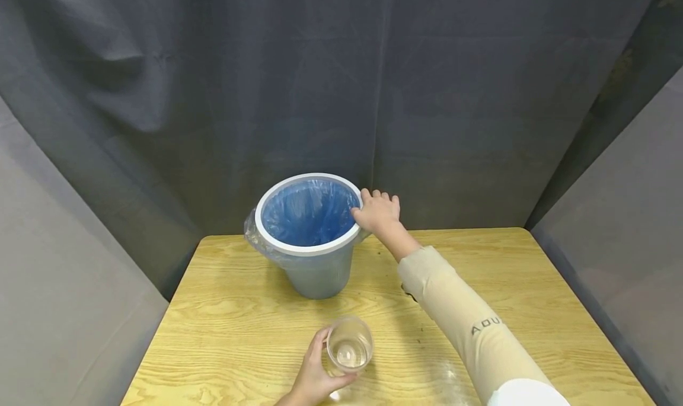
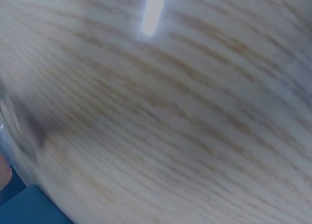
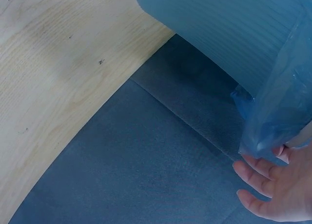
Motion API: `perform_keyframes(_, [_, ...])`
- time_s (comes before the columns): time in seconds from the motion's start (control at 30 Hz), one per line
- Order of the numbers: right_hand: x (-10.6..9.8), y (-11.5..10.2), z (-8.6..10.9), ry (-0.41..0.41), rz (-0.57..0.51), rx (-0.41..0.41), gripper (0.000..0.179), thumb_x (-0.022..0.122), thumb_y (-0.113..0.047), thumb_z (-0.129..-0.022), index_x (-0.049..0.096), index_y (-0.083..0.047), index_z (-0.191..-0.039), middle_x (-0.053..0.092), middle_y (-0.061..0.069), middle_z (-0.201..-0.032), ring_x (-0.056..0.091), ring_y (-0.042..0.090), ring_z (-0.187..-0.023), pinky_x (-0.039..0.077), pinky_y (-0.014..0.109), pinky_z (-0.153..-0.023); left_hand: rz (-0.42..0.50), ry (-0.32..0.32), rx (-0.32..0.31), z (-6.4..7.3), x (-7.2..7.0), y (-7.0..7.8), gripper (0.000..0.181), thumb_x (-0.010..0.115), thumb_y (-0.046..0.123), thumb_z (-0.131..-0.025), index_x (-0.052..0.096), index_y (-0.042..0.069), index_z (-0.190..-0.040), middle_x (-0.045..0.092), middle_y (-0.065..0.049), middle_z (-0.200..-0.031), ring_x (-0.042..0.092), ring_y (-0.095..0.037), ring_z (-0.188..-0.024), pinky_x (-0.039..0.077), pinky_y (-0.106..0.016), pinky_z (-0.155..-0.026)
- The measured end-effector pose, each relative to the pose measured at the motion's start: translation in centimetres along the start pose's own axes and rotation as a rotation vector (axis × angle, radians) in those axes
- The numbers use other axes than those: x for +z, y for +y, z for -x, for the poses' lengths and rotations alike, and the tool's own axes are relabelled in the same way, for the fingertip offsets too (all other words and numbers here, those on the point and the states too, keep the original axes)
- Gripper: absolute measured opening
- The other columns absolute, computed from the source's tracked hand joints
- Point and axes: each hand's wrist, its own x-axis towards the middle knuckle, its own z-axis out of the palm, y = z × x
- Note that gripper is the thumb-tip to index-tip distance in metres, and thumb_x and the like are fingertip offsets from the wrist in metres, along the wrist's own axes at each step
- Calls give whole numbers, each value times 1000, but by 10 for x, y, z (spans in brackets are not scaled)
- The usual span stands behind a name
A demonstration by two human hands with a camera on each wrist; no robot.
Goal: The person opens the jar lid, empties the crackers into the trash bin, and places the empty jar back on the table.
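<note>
My left hand [image 1: 313, 377] holds a clear plastic cup [image 1: 349, 345] low over the near part of the table, fingers and thumb around its side. At the left edge of the left wrist view, only part of the cup [image 2: 17, 129] and a fingertip show. Farther back stands a grey trash can [image 1: 320, 272] with a white rim, lined with a blue translucent bag [image 1: 306, 213]. My right hand [image 1: 377, 211] grips the can's right rim, thumb over the top. From the right wrist view, its other fingers [image 3: 253, 177] extend outside beside the hanging bag edge.
The wooden table [image 1: 224, 311] has its back edge just behind the can. Dark grey cloth [image 1: 453, 127] hangs behind it, and grey panels [image 1: 624, 246] flank both sides. My right sleeve [image 1: 475, 329] stretches across the table's right half.
</note>
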Motion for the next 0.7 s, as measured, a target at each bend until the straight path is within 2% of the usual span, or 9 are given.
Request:
perform_keyframes(0.1, [0,0,0,2,2,1,62,40,-46,-91,31,-11,-140,39,17,-137,33,35,-125,21,54,-103,6,2,15,1,5,-3,90,87,16,-58,35,-1,-129,47,-14,-125,50,-35,-106,49,-45,-83])
perform_keyframes(0.27, [0,0,0,4,-4,-2,61,40,-46,-91,31,-10,-140,39,17,-137,33,35,-125,20,54,-103,32,6,-18,3,10,-3,91,87,14,-55,35,-2,-129,49,-15,-124,50,-30,-105,49,-44,-82])
perform_keyframes(0.4, [0,0,0,2,-2,1,62,40,-46,-91,31,-10,-140,39,17,-137,33,35,-125,21,54,-103,46,-12,-59,5,11,-3,91,87,16,-56,36,-1,-129,48,-13,-126,49,-29,-107,49,-45,-83])
perform_keyframes(0.7, [0,-1,1,2,-4,2,61,40,-45,-91,31,-10,-140,39,17,-136,34,35,-125,21,54,-103,81,-101,-133,6,12,-5,90,82,34,-63,33,5,-132,47,-15,-127,46,-35,-111,47,-45,-87])
